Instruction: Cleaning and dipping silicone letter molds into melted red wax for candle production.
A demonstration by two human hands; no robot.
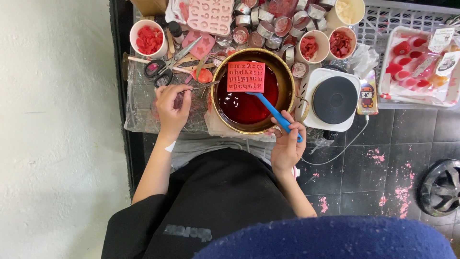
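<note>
mould (246, 76) over pot (287, 76), hotplate (334, 99) right

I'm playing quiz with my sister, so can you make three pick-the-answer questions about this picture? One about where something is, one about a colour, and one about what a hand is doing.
1. Where is the red letter mould?
A. Over the bowl of red liquid
B. On the hot plate
C. On the floor

2. What colour is the handle of the spatula?
A. Green
B. Blue
C. Yellow

3. What is the left hand doing?
A. Resting open and flat
B. Holding the scissors
C. Gripping a thin metal tool

Answers:
1 A, the mould sits over the red liquid, on the spatula's end.
2 B, the handle in the right hand is bright blue.
3 C, its fingers pinch the thin tool, which points toward the bowl.
</note>
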